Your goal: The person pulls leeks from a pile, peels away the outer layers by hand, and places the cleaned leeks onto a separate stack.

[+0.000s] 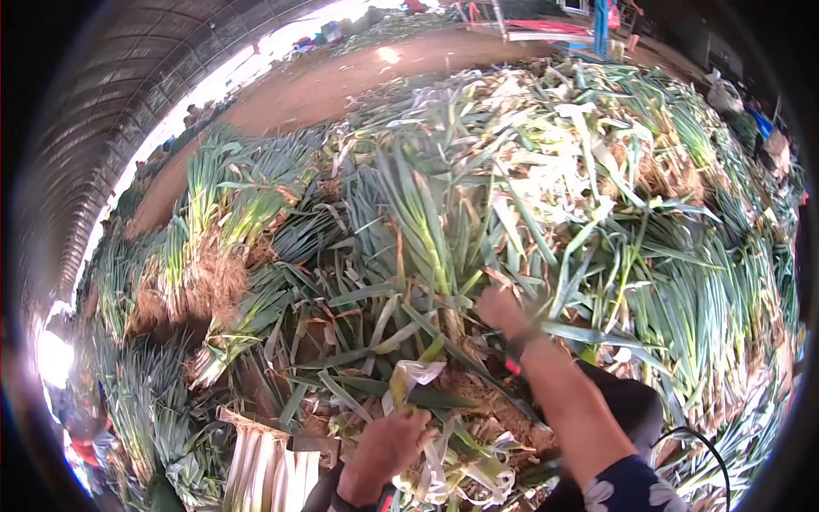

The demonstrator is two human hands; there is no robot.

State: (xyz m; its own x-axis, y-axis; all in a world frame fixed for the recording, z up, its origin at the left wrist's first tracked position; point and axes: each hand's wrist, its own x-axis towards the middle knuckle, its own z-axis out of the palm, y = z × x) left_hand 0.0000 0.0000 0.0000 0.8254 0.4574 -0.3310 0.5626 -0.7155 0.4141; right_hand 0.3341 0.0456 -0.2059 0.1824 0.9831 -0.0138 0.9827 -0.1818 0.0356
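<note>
My left hand [386, 449] is low in the middle, its fingers curled at a pale, yellowish leek leaf [403, 384] that rises from it. Peeled leek leaves [465, 474] lie just to its right. My right hand [502, 312] is closed, higher up and close beside an upright leek [437, 264] with long green leaves. Whatever its fingers hold is hidden and slightly blurred. Left of my left hand lie several trimmed white leeks [264, 465], side by side with their roots at the upper end.
Leeks in heaps surround me, including rooty bundles [200, 273] at the left and a long row [717, 316] at the right. A dark block [316, 445] sits next to the white leeks. Beyond is a brown floor [316, 81]; a blue post [601, 30] stands at the back.
</note>
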